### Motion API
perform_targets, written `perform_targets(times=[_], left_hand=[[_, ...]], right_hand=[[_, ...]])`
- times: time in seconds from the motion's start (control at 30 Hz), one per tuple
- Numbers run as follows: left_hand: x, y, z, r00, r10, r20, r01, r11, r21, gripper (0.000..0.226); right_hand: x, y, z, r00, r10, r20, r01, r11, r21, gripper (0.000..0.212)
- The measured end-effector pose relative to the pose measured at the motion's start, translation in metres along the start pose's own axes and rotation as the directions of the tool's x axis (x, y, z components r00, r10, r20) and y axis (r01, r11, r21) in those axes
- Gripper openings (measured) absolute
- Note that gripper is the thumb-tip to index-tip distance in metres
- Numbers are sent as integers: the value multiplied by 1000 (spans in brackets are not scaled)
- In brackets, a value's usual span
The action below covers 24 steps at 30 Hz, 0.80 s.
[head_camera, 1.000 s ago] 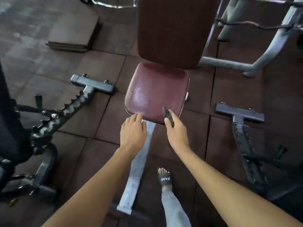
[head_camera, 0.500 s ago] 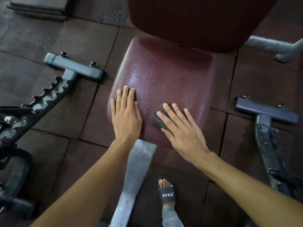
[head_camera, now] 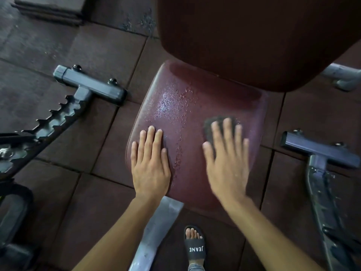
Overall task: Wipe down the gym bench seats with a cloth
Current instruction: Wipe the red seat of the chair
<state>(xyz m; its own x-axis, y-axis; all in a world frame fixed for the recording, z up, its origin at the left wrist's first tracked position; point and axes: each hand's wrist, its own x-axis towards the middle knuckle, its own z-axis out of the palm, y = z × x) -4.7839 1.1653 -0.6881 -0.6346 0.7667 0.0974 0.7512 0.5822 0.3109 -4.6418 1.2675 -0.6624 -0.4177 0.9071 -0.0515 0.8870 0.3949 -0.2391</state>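
Maroon vinyl covers the seat (head_camera: 195,102), wet with droplets across its left half. From the head view, we lay our left hand (head_camera: 150,165) flat near the seat's front left edge, fingers straight and close together, holding nothing. Our right hand (head_camera: 227,163), blurred, presses a dark cloth (head_camera: 209,128) against the seat's right half with straight, spread fingers; the cloth shows beyond the fingertips and beside the thumb. The backrest (head_camera: 244,36) overhangs the seat's far edge. A grey beam (head_camera: 156,231) runs from under the seat's front edge toward us, with our sandal (head_camera: 194,248) just beside it on the floor tiles (head_camera: 97,45). A toothed rail (head_camera: 52,122) lies left of the seat, a foot bar (head_camera: 320,151) right of it.
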Motion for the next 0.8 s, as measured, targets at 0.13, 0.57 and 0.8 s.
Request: perform_targets(times=[0.13,0.57,0.8], left_hand=[[0,-1,3,1000,8,-11,-8,1000,2,48],[0,-1,1,1000,-16,6,16,1000,-7,49],[3,16,-11,994,-112,3,111,985,-135,48]], right_hand=[[53,-28,15,910,-412,49,414,909,-39,51],[26,-11,2,990,141,-12,-140,989,49,56],[36,-48,-10,995,-11,97,-36,881,472,54]])
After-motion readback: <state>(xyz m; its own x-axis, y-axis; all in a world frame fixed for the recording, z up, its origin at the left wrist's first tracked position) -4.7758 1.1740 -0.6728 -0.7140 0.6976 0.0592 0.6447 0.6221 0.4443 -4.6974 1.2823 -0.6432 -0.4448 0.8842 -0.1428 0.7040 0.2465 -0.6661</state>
